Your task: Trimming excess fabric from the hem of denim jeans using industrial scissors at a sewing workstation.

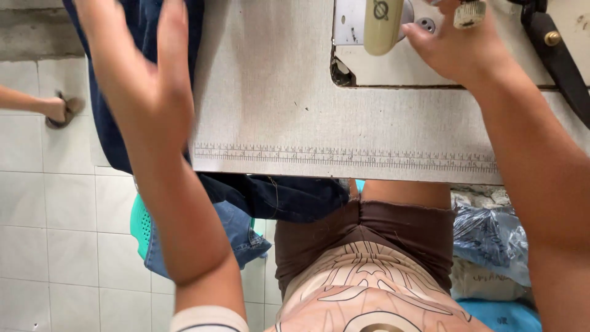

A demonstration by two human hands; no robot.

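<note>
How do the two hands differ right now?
The left hand is spread open, fingers apart, over the dark denim at the table's left edge; the right hand is curled at the sewing machine's cream part. The left looks motion-blurred, the right sharper. Both are bare.

Left hand [144, 74] blurred, sewing machine [384, 24] cut off (top edge), right fingertips [421, 37] partly hidden

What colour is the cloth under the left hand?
Dark blue denim, beneath the left hand, seen in the head view.

Crumpled blue plastic bag [491, 237], lower right
</note>
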